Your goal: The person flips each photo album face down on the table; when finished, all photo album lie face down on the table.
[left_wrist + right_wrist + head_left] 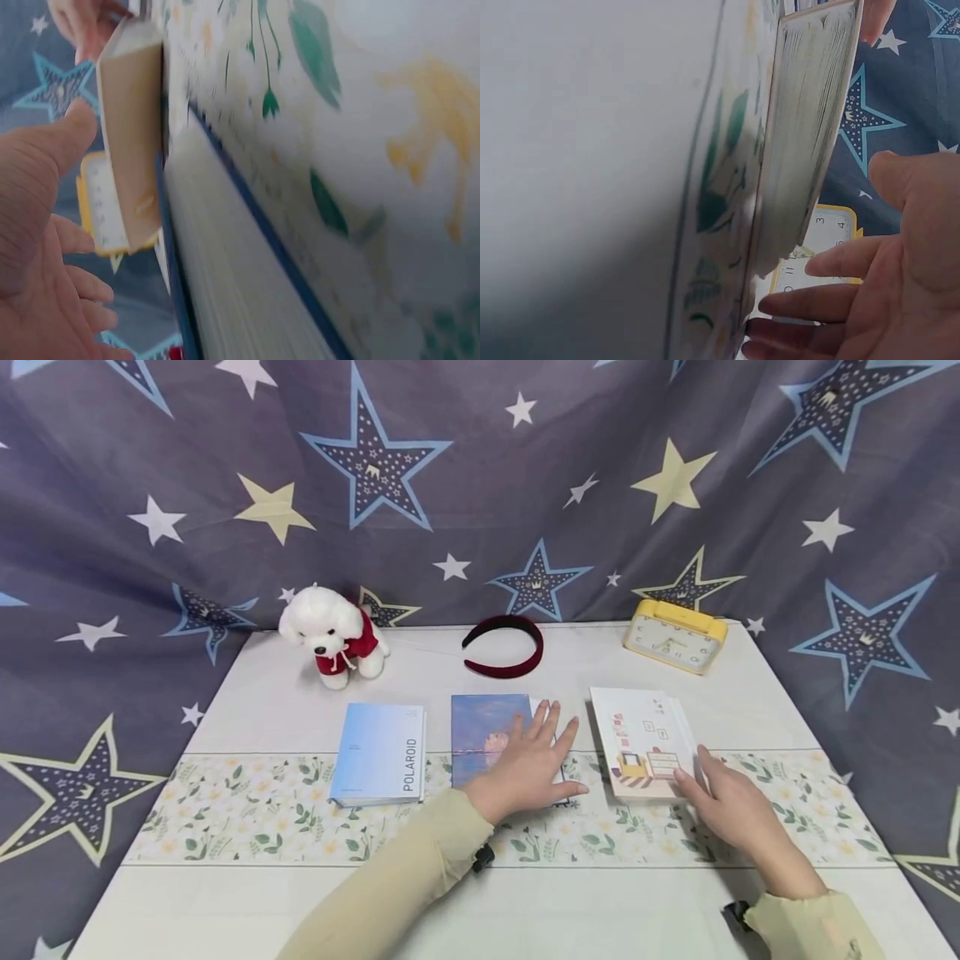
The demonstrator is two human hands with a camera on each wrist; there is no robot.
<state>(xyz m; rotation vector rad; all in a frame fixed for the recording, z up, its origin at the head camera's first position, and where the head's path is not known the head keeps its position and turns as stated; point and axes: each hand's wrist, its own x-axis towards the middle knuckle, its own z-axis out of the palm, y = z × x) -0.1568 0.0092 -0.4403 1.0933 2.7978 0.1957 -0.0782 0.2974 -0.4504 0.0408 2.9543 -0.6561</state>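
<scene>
Head view: the left hand (528,770) is held over the right part of the middle book (474,725), its fingers spread and its thumb pointed out past the book's right edge; whether the cover is touched cannot be told. The right hand (735,802) is placed beside the white book (643,747), with the thumb overlapping the cover near its lower right corner; its fingers are seen loosely extended from the right wrist, and contact cannot be told. The two hands are kept apart. To the left of the middle book, the blue book (381,750) is laid flat. Farther back, the plush dog (326,631), the dark red headband (517,670) and the yellow clock (675,635) are set in a row. The tabletop (600,910) is crossed by a floral band (247,814) and backed by a starry curtain (480,485).
</scene>
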